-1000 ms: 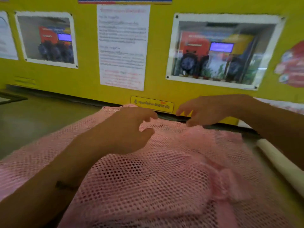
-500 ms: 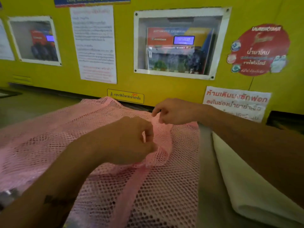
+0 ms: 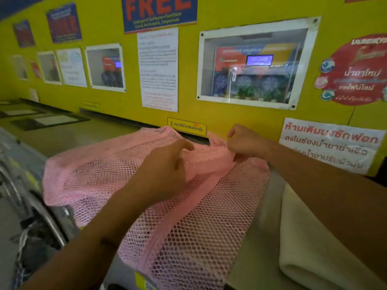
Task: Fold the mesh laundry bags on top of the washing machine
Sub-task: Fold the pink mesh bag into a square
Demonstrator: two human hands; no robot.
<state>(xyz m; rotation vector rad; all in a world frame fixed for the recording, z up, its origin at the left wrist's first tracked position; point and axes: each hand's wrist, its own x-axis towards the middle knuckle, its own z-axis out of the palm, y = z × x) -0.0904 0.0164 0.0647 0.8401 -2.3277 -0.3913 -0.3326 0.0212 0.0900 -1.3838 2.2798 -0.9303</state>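
pink mesh bag [image 3: 129, 174] spread on washer top [image 3: 88, 135] | left hand [image 3: 165, 172], right hand [image 3: 245, 143] pinching far edge | light, floppy, likely snags | best gripped at corners/seam

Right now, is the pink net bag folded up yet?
Not yet. The pink mesh bag lies mostly spread over the washer top, bunched where the left hand and right hand pinch it.

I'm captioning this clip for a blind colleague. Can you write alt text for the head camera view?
Two hands gather a pink mesh laundry bag spread on a washing machine top: the left hand grips its bunched middle, the right hand pinches its far edge. A folded cream cloth lies to the right, below a yellow wall of posters.
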